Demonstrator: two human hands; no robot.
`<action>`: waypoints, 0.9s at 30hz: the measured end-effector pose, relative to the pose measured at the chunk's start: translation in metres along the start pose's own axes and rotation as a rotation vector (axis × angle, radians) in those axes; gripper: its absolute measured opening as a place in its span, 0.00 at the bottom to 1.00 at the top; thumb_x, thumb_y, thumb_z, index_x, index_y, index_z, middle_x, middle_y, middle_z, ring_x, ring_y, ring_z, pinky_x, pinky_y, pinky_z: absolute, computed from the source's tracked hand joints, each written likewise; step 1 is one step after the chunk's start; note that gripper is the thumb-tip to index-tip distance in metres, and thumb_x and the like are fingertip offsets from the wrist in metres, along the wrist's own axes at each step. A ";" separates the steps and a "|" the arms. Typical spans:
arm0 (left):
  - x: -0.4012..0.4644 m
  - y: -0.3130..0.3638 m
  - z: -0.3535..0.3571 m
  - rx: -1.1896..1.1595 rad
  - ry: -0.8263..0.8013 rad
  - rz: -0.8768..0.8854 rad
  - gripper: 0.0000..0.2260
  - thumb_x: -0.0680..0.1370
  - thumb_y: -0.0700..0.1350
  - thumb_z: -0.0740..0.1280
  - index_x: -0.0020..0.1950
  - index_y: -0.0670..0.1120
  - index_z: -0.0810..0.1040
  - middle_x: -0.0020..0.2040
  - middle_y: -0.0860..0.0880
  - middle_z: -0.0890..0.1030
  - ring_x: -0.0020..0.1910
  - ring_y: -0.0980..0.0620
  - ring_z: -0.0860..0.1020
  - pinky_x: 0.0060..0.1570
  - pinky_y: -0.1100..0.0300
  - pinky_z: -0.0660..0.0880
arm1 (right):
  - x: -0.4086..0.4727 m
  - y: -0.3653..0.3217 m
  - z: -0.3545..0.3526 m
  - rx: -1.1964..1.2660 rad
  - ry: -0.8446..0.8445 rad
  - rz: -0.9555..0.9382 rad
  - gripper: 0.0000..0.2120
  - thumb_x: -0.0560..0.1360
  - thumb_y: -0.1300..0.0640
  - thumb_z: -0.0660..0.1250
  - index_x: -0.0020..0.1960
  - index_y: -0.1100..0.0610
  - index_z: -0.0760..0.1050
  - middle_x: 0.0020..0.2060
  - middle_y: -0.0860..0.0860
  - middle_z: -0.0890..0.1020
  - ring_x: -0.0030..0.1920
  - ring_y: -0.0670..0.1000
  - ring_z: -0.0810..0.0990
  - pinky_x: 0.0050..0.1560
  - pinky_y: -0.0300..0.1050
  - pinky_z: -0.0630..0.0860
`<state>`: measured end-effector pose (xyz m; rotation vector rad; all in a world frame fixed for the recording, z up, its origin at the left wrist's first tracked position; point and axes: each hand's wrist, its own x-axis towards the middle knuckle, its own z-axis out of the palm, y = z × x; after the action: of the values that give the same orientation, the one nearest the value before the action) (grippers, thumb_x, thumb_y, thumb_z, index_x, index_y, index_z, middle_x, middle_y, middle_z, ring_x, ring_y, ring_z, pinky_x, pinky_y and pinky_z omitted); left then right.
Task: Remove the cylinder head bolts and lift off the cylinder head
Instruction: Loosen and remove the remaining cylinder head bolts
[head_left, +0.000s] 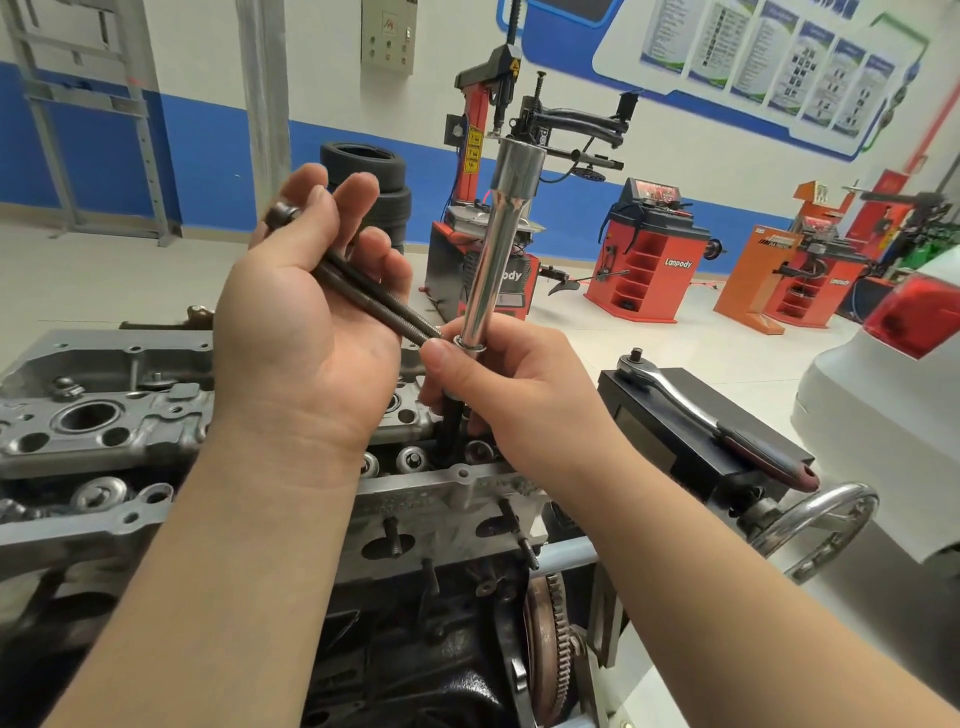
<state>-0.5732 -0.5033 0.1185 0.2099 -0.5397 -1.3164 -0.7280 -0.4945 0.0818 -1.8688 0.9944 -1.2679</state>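
The two bare forearms fill the near foreground, reaching out over the cylinder head (104, 431), which sits bolted-side up on the engine stand directly below both hands.

The left hand (306, 322) is turned palm up with its fingers curled loosely round two long, dark head bolts (363, 291); their heads lie toward the fingertips and the threaded ends poke out past the heel of the palm, toward the other hand. The right hand (498, 384) is clamped on the lower end of a long chrome extension bar (493, 249), thumb and fingers wrapped round it. The bar rises up and away from the knuckles, and something dark hangs below the fist toward the head; whether that is another bolt or the bit cannot be told.

The step in hand looks like drawing a loosened bolt straight up out of its bore. To do it well, keep the bar in line with the bore so the threads do not drag on the aluminium, and lift slowly until the tip clears. Tighten the left fingers a little first, since the two held bolts lie loosely and could roll off the palm. The ratchet handle (717, 421) rests on a black box just beyond the right wrist, within easy reach if a remaining bolt is tight.
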 end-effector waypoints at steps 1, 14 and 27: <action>0.000 0.000 0.000 0.004 -0.003 -0.014 0.06 0.86 0.43 0.63 0.61 0.49 0.77 0.49 0.51 0.87 0.35 0.55 0.79 0.42 0.59 0.78 | 0.000 0.000 0.000 -0.008 0.000 -0.001 0.07 0.82 0.54 0.71 0.50 0.58 0.81 0.40 0.58 0.86 0.41 0.55 0.85 0.39 0.40 0.77; -0.007 -0.012 -0.002 0.098 0.001 -0.115 0.11 0.86 0.52 0.63 0.63 0.49 0.79 0.57 0.49 0.87 0.49 0.49 0.83 0.59 0.53 0.79 | 0.001 -0.003 0.002 0.022 -0.003 0.012 0.10 0.83 0.57 0.70 0.50 0.64 0.80 0.37 0.61 0.80 0.39 0.52 0.77 0.42 0.49 0.75; -0.005 -0.008 -0.005 -0.036 0.145 -0.085 0.13 0.84 0.54 0.67 0.63 0.47 0.78 0.52 0.47 0.88 0.47 0.47 0.85 0.53 0.52 0.81 | 0.000 -0.006 0.002 0.034 -0.027 0.031 0.06 0.82 0.58 0.70 0.48 0.59 0.81 0.40 0.62 0.84 0.39 0.51 0.82 0.37 0.37 0.77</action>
<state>-0.5785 -0.5010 0.1096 0.2989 -0.3877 -1.3808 -0.7246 -0.4915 0.0868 -1.8333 0.9773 -1.2310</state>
